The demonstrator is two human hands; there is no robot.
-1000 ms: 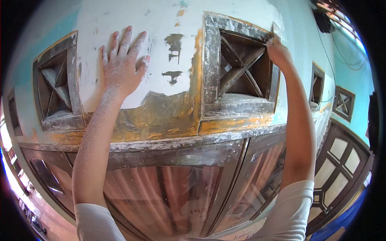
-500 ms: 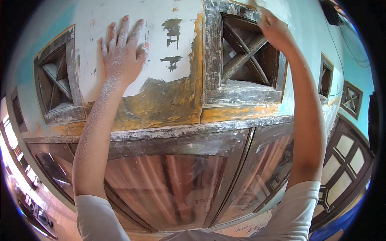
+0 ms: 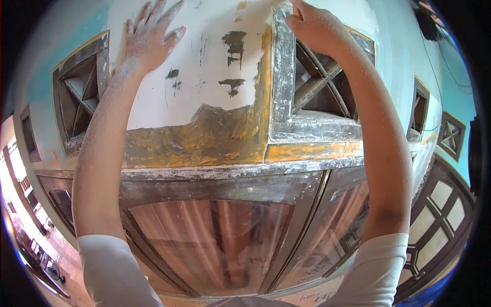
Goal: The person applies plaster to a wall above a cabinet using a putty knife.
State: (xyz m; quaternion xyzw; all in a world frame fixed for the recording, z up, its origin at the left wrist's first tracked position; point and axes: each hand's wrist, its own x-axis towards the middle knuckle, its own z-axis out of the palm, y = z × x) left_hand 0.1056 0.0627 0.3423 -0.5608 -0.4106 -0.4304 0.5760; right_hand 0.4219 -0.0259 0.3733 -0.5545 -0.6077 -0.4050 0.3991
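My left hand (image 3: 151, 43), dusted white, lies spread against the patchy white wall (image 3: 204, 61), left of some dark bare patches. High at the top edge, my right hand (image 3: 314, 28) is closed round what was seen earlier as a flat scraper, now mostly hidden or out of view. It is over the upper left part of a weathered wooden vent frame (image 3: 281, 92) with crossed slats. An orange-brown stripped band (image 3: 220, 146) runs along the lower wall.
A second vent (image 3: 64, 128) is at left, smaller ones (image 3: 451, 133) at right. Below runs a worn wooden lintel (image 3: 215, 171) over glazed doors with curtains (image 3: 204, 230). A panelled door (image 3: 437, 220) stands at right; dark hanging things and cables (image 3: 429, 25) are at upper right.
My right hand has moved up and leftward, from the frame's upper right corner toward its upper left. My left hand sits higher in the picture, still spread on the wall.
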